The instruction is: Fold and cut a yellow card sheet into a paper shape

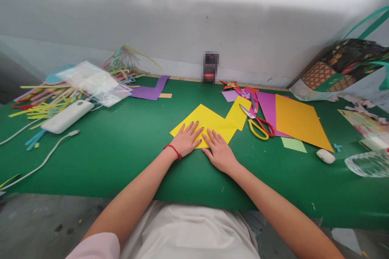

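A yellow paper sheet (209,121) lies on the green table (127,149) in front of me. My left hand (187,141), with a red string at the wrist, rests flat on the sheet's near edge, fingers stretched out. Beside it, my right hand (219,151) also lies flat with fingers extended onto the same edge. Neither hand holds anything. A second yellow piece (238,113) overlaps the sheet at its right.
Scissors with yellow and red handles (258,123) lie right of the yellow sheet, by orange (299,121) and magenta (267,105) sheets. A white power bank (67,115) with cables, paper strips (45,103) and a plastic bag (91,81) sit left. A patterned bag (343,68) stands far right.
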Available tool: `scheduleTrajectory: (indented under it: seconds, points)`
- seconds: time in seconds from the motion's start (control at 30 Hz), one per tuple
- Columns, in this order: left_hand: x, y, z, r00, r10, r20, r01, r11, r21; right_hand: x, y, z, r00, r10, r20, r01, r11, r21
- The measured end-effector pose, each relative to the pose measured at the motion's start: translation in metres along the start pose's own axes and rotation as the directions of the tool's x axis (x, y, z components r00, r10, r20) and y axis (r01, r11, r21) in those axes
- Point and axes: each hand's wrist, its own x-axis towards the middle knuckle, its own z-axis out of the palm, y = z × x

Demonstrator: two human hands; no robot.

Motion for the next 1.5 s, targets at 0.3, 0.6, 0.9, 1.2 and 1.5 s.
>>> scheduleTrajectory:
  seconds: [0.3,0.6,0.9,1.2,1.5]
  points:
    - [-0.001,0.0,0.0,1.0,0.011,-0.011,-0.011,1.0,0.012,0.0,0.0,0.001,1.0,0.014,0.016,-0.014,1.0,-0.001]
    - [-0.001,0.004,-0.003,1.0,-0.012,-0.007,0.012,1.0,0.012,0.001,0.0,0.004,1.0,0.024,0.009,-0.024,1.0,-0.007]
    - [-0.001,0.005,-0.006,1.0,0.001,0.004,-0.001,1.0,0.029,0.0,0.0,0.002,0.999,0.034,-0.007,-0.034,0.996,0.08]
    - [0.0,0.007,-0.006,0.999,-0.016,0.044,0.013,0.997,0.073,0.007,0.001,0.002,0.988,0.05,-0.148,-0.029,0.99,0.139]
    - [-0.001,0.012,-0.011,0.994,-0.054,0.091,0.044,0.993,0.109,0.012,-0.007,-0.001,0.998,-0.023,-0.055,0.017,0.994,-0.104]
